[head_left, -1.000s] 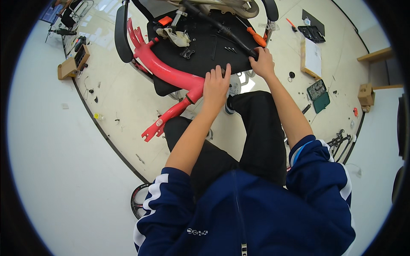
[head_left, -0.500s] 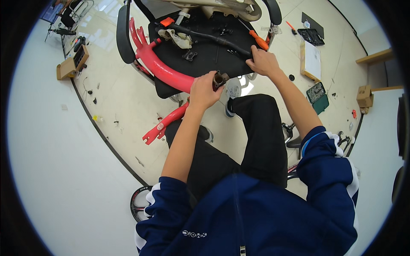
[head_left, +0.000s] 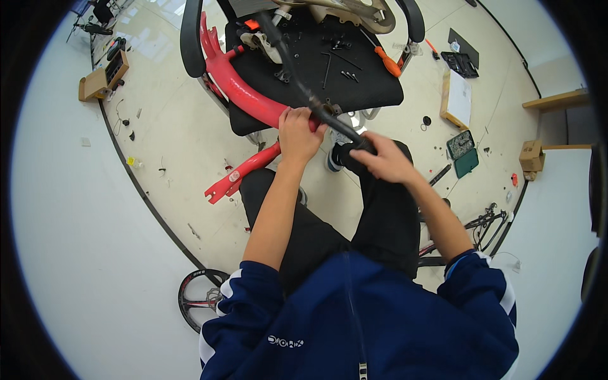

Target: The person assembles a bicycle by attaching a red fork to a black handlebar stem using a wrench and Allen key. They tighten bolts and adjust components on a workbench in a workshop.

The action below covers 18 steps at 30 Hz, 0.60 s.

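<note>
My left hand is closed around the front end of a red bicycle frame, which slants across the left side of a black chair seat. Below that hand a red fork points down to the left, beside my knee. My right hand grips the near end of a black handlebar. The bar slants up and away over the seat, crossing in front of the frame's head tube, its far end blurred. Whether bar and head tube touch, I cannot tell.
On the seat lie hex keys, small bolts and an orange-handled screwdriver; a beige frame part sits behind. Chair armrests flank it. Floor items include a cardboard box, a green case and a wheel.
The handlebar has been lifted off the seat by my right hand and swung toward me, its near end now over my lap. My left hand stays on the red frame.
</note>
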Motion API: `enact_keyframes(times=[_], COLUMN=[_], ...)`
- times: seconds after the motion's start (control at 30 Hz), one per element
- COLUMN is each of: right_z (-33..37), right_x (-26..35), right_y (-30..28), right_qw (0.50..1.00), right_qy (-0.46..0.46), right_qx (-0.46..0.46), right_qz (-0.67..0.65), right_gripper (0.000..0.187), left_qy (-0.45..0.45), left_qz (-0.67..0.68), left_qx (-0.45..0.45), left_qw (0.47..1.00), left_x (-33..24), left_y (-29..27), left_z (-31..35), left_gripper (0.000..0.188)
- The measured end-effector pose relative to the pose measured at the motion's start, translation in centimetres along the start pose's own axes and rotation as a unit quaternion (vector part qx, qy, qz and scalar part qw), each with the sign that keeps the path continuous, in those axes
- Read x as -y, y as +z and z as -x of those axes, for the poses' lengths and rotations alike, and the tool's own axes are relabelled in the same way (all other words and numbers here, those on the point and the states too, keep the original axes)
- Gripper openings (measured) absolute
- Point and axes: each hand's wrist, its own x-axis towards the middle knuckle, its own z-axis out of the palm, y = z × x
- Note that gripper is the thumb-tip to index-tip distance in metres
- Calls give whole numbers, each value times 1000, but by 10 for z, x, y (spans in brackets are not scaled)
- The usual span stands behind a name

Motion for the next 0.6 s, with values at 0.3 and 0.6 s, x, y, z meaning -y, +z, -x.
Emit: enact_keyframes(times=[0.3, 0.6], right_z=[-10, 4], right_x=[-8, -10], right_y=[14, 2], right_qw=[985, 962], right_qy=[3, 56], right_qx=[-28, 73], right_qz=[-173, -258], right_gripper=[24, 24], left_qy=[16, -89], left_qz=[5, 71], left_qx=[-36, -43], left_qw=[999, 993], left_x=[15, -1], left_y=[10, 4], left_z=[2, -2], left_gripper=[28, 28])
